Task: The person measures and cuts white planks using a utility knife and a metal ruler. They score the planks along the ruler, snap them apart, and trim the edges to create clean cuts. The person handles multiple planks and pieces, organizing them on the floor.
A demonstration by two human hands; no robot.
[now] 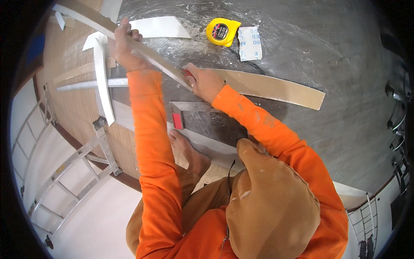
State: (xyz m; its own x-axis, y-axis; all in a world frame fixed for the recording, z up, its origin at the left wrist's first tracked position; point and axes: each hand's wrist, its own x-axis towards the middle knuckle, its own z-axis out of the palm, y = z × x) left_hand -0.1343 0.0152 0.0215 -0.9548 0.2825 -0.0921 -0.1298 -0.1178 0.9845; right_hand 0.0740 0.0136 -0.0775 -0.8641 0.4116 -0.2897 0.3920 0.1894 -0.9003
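Observation:
My left hand [126,46] is closed around a long, narrow strip of board [161,65], pale on its edge, which slants from the far left toward the middle. At its near end my right hand [205,82] is closed around a small red tool [187,74]. The fingers mostly hide this tool, so its exact kind cannot be made out. Beyond the right wrist a second strip of board [280,88], with a brown face, lies on the dark surface. Just below the hands rests a square [194,106] with a metal blade and a red-marked stock.
A yellow tape measure [221,32] lies at the far middle, beside a white patch with blue print [250,45]. White strips [102,82] and a metal bar [86,84] lie at left. My bare foot [192,155] is near the square. A ladder [71,172] stands at lower left.

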